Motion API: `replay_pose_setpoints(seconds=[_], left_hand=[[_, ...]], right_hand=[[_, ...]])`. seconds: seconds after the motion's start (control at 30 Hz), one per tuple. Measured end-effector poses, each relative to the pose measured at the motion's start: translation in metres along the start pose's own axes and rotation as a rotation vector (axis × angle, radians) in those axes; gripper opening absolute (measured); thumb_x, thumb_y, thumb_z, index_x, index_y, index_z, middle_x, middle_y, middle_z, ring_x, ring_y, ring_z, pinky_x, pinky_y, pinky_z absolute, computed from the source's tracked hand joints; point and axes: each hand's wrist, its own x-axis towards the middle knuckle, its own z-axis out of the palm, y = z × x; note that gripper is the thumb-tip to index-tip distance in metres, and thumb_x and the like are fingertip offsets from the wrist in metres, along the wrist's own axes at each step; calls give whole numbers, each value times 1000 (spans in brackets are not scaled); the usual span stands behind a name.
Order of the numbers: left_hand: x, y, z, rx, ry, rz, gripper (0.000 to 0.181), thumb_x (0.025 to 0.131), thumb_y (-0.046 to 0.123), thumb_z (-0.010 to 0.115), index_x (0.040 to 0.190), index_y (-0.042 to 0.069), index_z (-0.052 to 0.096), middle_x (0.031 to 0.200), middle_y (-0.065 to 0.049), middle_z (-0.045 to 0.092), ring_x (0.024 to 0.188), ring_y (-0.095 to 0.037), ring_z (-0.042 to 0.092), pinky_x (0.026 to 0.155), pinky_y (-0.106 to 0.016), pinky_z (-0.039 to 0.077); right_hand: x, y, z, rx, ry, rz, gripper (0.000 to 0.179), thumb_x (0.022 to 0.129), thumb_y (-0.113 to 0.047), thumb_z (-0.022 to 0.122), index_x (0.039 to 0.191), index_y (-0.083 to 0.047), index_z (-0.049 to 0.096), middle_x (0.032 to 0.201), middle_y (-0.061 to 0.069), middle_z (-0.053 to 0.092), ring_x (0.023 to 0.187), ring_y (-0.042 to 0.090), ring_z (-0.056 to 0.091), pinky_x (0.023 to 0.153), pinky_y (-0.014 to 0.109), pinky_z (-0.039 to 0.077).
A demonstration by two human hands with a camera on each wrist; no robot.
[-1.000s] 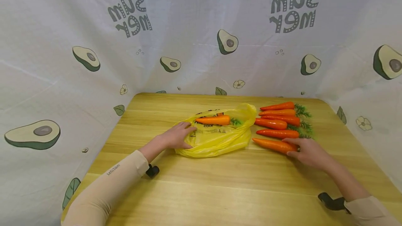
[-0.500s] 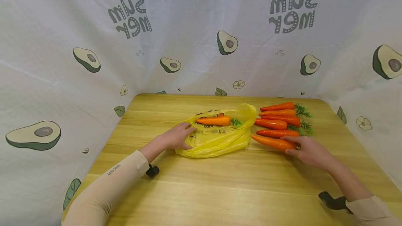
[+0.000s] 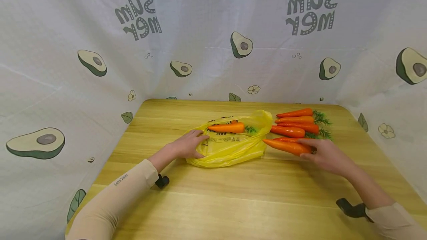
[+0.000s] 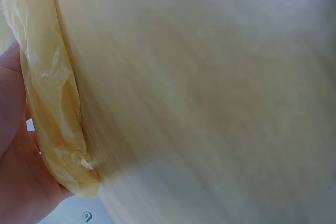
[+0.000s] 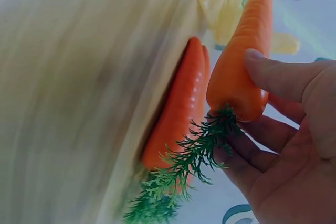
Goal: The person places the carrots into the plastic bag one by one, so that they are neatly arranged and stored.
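In the head view a yellow plastic bag [image 3: 233, 155] lies with its mouth spread, and one orange carrot [image 3: 230, 127] with a green top lies in it. My left hand [image 3: 188, 145] is at the bag's left rim, thumb and fingers spread apart. In the left wrist view, yellow plastic [image 4: 50, 87] hides the fingers. My right hand [image 3: 328, 156] pinches another orange carrot [image 5: 239, 72] near its leafy end, between thumb and fingers. It is raised, its tip pointing towards the bag's right side.
Several orange-red carrots [image 3: 295, 112] lie in a row right of the bag, leafy tops [image 3: 321, 117] to the right. All rest on a wooden table [image 3: 213, 203]. A white cloth [image 3: 207, 17] printed with avocados stands around its back and sides.
My right hand has lifted its carrot off the table and moved it slightly away from me and left, over the nearest carrot of the row. The left hand and bag have stayed put.
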Motion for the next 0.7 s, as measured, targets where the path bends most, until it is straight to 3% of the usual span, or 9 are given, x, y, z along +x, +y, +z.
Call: replay_pose_setpoints(seconds=[0.1, 0.23, 0.33, 0.47, 0.53, 0.63, 0.7], left_hand=[[0, 0, 0, -1, 1, 2, 81, 91, 48, 72, 158, 20, 36, 163, -14, 28, 151, -34, 27, 121, -50, 30], [0, -1, 0, 0, 3, 3, 81, 91, 48, 73, 157, 20, 36, 163, -15, 28, 151, -35, 27, 121, -50, 30], [0, -1, 0, 1, 4, 1, 81, 91, 48, 73, 157, 20, 36, 163, -15, 28, 151, -35, 27, 121, -50, 29], [0, -1, 0, 5, 6, 2, 81, 91, 48, 73, 157, 20, 36, 163, -14, 29, 151, -35, 27, 121, -50, 29], [0, -1, 0, 7, 7, 1, 81, 90, 49, 73, 157, 20, 36, 163, -14, 29, 151, -34, 27, 121, -50, 30], [-1, -1, 0, 9, 4, -1, 82, 90, 49, 73, 158, 20, 36, 163, -14, 28, 151, -34, 27, 121, -50, 30], [0, -1, 0, 8, 3, 0, 82, 90, 49, 73, 158, 20, 36, 164, -14, 28, 151, -34, 27, 121, -49, 30]], right_hand=[[3, -4, -2, 10, 1, -3, 50, 87, -19, 78, 131, 1, 65, 79, 2, 62, 62, 13, 36, 59, 27, 34], [7, -11, -5, 18, 7, -16, 49, 87, -18, 79, 131, -1, 66, 83, 3, 65, 61, 12, 35, 59, 26, 33], [12, -16, -7, 10, 9, -33, 50, 87, -18, 79, 132, -2, 66, 100, 14, 72, 66, 13, 43, 62, 27, 37], [20, -22, -9, -1, 24, -68, 50, 86, -17, 80, 131, -1, 66, 119, 24, 70, 70, 15, 48, 65, 29, 41], [23, -26, -10, 4, 27, -74, 50, 86, -17, 80, 132, -1, 66, 112, 21, 72, 65, 12, 44, 62, 28, 38], [28, -33, -11, 20, 19, -77, 51, 86, -16, 80, 133, -1, 65, 86, 9, 69, 58, 8, 36, 56, 26, 33], [31, -38, -11, 34, 21, -91, 53, 86, -16, 80, 135, -3, 64, 82, 1, 67, 54, 7, 32, 54, 25, 31]])
